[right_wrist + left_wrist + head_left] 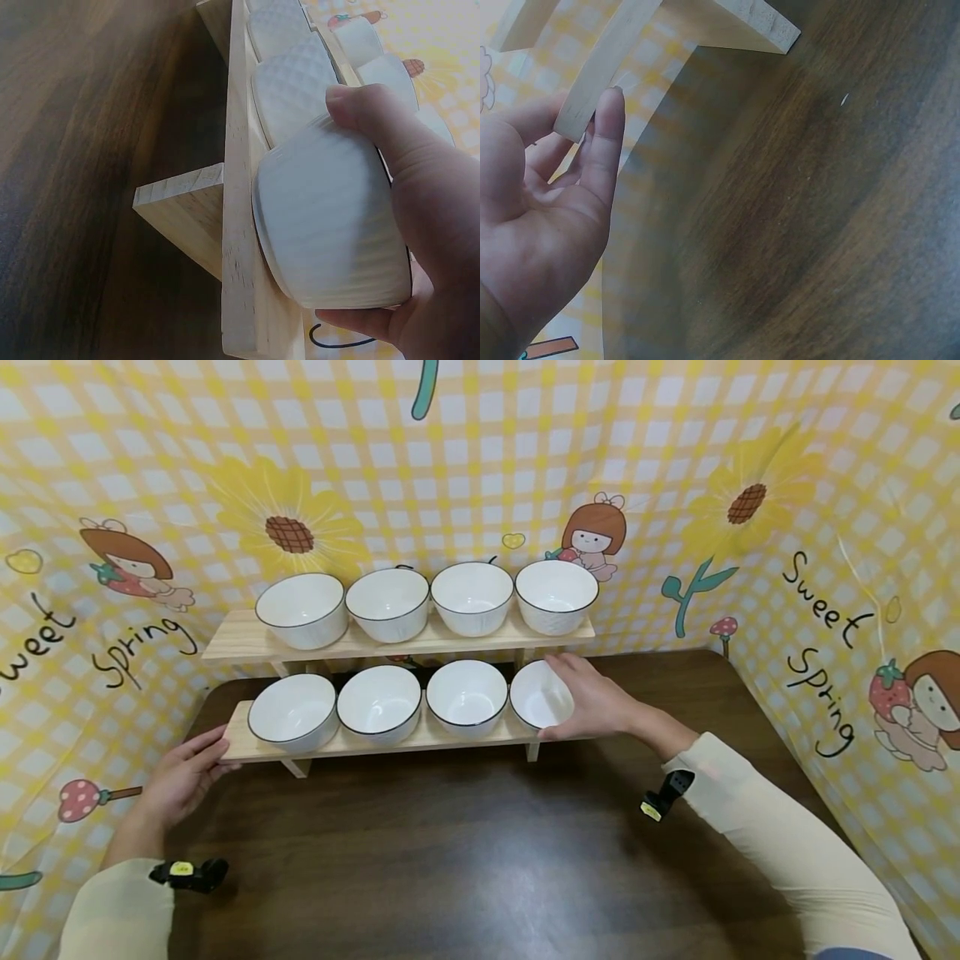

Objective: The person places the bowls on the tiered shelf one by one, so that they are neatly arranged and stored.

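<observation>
A two-tier pale wooden shelf rack stands on the table, its lower board point(240, 735) nearer to me. My left hand point(180, 781) pinches the left end of that board between thumb and fingers, as the left wrist view confirms at the board's end point(577, 112). At the other end, my right hand point(596, 697) grips a white, dark-rimmed bowl point(536, 693), thumb at the near side and fingers round the back. From the right wrist, this bowl point(330, 217) shows ribbed sides and sits at the board. Beside it stand other white bowls point(467, 697) in a row.
Several more white bowls point(390, 606) line the upper board point(228, 631). Board supports point(296, 767) rest on the dark wooden table point(450, 852). Yellow checked cloth point(465, 485) with printed figures surrounds the table at the back and both sides.
</observation>
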Tool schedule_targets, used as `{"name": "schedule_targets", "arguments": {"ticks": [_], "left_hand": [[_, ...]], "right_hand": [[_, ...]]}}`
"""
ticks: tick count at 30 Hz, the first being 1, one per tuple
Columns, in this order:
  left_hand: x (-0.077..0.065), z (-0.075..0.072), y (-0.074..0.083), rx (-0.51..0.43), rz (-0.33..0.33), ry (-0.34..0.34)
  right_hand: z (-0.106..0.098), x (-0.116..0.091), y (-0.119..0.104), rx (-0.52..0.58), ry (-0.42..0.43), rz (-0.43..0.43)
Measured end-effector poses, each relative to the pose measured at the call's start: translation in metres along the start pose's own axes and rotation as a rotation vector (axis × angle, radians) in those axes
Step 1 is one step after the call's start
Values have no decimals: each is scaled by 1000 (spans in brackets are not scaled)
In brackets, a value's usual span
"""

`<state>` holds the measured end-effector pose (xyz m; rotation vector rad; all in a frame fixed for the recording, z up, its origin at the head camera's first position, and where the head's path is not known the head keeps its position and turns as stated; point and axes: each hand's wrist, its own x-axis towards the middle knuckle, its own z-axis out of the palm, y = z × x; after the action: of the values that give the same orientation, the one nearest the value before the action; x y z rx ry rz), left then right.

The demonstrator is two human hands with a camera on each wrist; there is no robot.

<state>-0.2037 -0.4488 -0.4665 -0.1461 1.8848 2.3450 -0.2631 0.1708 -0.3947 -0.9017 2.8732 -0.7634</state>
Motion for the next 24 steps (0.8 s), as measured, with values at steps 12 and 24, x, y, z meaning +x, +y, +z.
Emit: {"name": "schedule_targets", "arguments": {"ticks": [12, 24], "left_hand": [[-1, 0, 0, -19, -3, 1], [-1, 1, 1, -18, 6, -14]], "right_hand": [[0, 3, 2, 21, -33, 55], [0, 6, 4, 32, -42, 72]]}}
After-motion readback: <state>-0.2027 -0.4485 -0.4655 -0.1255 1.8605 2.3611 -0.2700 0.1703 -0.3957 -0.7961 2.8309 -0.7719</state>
